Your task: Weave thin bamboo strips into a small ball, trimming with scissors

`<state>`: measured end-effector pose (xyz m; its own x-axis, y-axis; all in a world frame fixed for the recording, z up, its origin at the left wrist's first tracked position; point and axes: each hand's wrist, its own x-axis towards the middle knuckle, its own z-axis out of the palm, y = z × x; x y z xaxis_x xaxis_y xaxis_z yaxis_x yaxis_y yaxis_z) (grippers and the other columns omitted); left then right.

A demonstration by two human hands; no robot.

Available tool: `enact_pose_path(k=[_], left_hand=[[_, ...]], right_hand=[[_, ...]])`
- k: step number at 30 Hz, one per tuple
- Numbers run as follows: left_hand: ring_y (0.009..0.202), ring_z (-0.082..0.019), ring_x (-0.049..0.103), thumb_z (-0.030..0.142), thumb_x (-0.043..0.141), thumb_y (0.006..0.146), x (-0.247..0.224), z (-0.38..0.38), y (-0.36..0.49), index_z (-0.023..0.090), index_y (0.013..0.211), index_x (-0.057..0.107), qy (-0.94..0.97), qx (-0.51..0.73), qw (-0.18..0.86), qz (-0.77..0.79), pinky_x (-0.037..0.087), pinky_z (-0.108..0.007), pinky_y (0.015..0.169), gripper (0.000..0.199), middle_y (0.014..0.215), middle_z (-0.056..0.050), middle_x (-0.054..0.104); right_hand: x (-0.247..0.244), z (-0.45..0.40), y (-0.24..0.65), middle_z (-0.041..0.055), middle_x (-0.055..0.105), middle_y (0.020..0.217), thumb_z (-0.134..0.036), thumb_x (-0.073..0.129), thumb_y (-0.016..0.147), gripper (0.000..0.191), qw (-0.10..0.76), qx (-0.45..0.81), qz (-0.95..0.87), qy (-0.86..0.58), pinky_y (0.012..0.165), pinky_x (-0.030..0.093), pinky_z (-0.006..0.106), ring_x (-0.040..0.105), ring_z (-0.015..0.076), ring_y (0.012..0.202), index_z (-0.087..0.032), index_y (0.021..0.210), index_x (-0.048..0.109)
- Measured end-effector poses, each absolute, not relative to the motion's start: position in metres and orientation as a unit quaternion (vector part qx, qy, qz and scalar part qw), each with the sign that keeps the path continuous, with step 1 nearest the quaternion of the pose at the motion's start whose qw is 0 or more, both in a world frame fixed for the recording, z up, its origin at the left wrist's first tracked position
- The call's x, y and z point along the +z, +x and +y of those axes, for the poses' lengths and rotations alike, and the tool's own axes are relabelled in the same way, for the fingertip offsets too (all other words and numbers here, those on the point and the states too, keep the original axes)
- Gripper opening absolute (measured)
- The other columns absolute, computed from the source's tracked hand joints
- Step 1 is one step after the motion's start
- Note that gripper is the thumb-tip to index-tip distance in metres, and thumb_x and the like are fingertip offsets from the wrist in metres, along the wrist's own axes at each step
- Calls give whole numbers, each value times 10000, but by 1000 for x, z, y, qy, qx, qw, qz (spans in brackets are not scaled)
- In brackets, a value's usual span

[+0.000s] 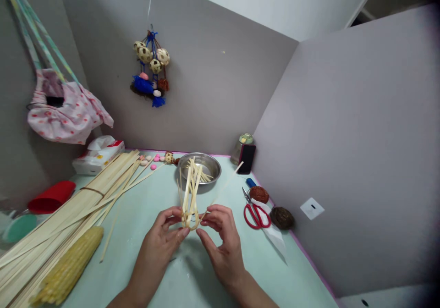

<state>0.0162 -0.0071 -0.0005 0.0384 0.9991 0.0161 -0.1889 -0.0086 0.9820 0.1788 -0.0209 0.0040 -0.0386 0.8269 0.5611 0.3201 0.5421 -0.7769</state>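
Pale flat strips, partly woven together [191, 198], stand up between my two hands above the table, with their loose ends pointing away from me. My left hand [160, 241] pinches the woven lower part from the left with thumb and fingers. On the right side, the fingers of my right hand [223, 244] hold the same weave near a strip, its thumb a little lower beside the bottom edge. Behind the strips sits a metal bowl [213, 179] with more thin strips in it.
A bundle of long strips [72, 207] and a corn cob [70, 266] lie at left. Red scissors [252, 216], yarn balls [282, 218] and a phone [246, 159] are at right. A tissue box [99, 156] and pink pieces [157, 158] lie at the back.
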Motion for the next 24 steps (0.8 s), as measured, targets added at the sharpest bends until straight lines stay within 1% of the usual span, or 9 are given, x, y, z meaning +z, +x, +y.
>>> enact_pose_path(k=[2, 6, 10, 12, 14, 16, 19, 21, 24], left_hand=[[1040, -260, 681, 380, 749, 736, -6, -6, 18, 227, 1002, 560, 457, 538, 566, 427, 575, -379, 869, 361, 1115, -84, 665], [1082, -253, 672, 376, 746, 756, -10, -6, 19, 234, 997, 546, 457, 531, 588, 404, 553, -366, 896, 344, 1126, -87, 698], [1129, -253, 656, 370, 727, 793, -3, -9, 17, 232, 1030, 539, 443, 512, 613, 406, 505, -365, 954, 333, 1143, -88, 722], [1140, -258, 651, 375, 721, 799, 2, -11, 16, 229, 1058, 538, 432, 508, 621, 412, 485, -369, 973, 349, 1116, -85, 738], [1119, -262, 658, 382, 723, 795, 5, -13, 16, 232, 1065, 532, 423, 513, 624, 410, 484, -373, 966, 363, 1095, -76, 736], [1094, -253, 664, 372, 728, 794, 6, -14, 17, 245, 1064, 519, 421, 527, 621, 398, 493, -365, 949, 364, 1094, -56, 712], [1042, -215, 673, 339, 710, 824, 3, -15, 19, 269, 1069, 503, 431, 541, 609, 388, 508, -332, 915, 328, 1087, -17, 666], [997, -197, 679, 336, 707, 830, 1, -15, 19, 267, 1047, 509, 444, 536, 603, 389, 519, -304, 875, 302, 1035, -3, 666], [972, -190, 679, 347, 733, 801, -1, -14, 20, 253, 973, 531, 451, 534, 601, 387, 535, -273, 827, 281, 965, 6, 670]], right_hand=[[6, -22, 180, 106, 529, 1187, -114, 603, 891, 314, 537, 179, -708, -422, 842, 598, 408, 573, 260, 1110, -263, 1166, 565], [4, -25, 180, 123, 452, 1358, -102, 610, 893, 568, 527, 150, -729, -410, 808, 605, 427, 640, 223, 948, -340, 1379, 440], [1, -26, 180, 116, 370, 1463, -82, 622, 876, 733, 525, 128, -746, -389, 835, 594, 438, 623, 255, 1055, -396, 1467, 325], [2, -25, 180, 112, 394, 1446, -101, 658, 857, 707, 532, 135, -736, -395, 845, 584, 426, 606, 260, 1088, -380, 1440, 373], [5, -23, 179, 101, 481, 1355, -152, 712, 828, 607, 552, 193, -698, -414, 836, 581, 400, 611, 248, 1067, -337, 1354, 471], [9, -21, 179, 76, 560, 1227, -207, 745, 807, 436, 561, 292, -648, -424, 829, 581, 373, 623, 233, 1036, -284, 1197, 567], [13, -18, 178, 50, 596, 1095, -245, 742, 809, 212, 551, 395, -611, -409, 838, 571, 344, 620, 218, 1025, -234, 985, 626], [14, -17, 178, 46, 595, 1070, -242, 752, 795, 206, 547, 413, -613, -394, 856, 558, 342, 611, 215, 1024, -225, 964, 636], [12, -16, 179, 34, 608, 1041, -216, 782, 757, 291, 542, 422, -610, -395, 878, 534, 349, 614, 213, 1002, -228, 1006, 631]])
